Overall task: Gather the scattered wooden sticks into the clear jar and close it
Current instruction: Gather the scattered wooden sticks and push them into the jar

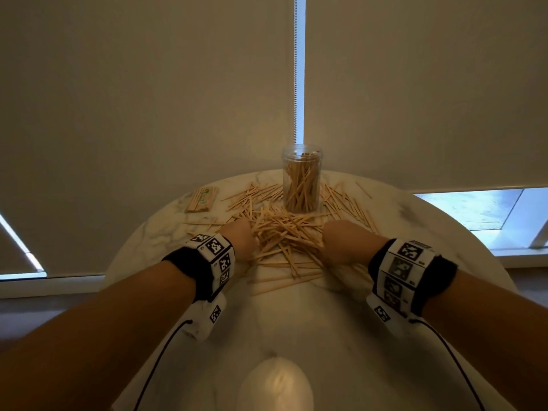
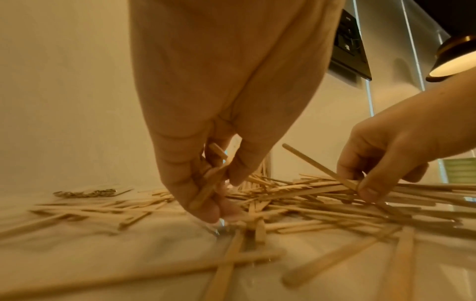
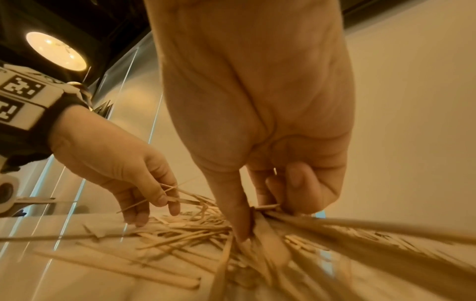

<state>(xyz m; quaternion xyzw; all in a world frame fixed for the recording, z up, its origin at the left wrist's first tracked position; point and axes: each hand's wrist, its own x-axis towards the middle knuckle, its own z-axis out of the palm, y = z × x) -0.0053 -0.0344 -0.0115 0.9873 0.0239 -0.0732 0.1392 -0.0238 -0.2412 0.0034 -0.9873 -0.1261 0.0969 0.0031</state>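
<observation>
A heap of thin wooden sticks [image 1: 286,232] lies on the round marble table [image 1: 341,321], with more spread around it. Behind the heap stands the clear jar [image 1: 301,179], lidless and partly filled with upright sticks. My left hand [image 1: 238,240] is at the heap's left edge and pinches a few sticks [image 2: 210,181] between thumb and fingers. At the right edge, my right hand [image 1: 338,243] grips a bundle of sticks [image 3: 268,222] low on the table. The right hand [image 2: 381,163] also shows in the left wrist view, the left hand [image 3: 136,183] in the right wrist view.
A flat packet of sticks [image 1: 203,199] lies at the table's back left. A pale rounded object [image 1: 275,387] sits at the near edge. Roller blinds and a window strip [image 1: 300,69] stand close behind the table.
</observation>
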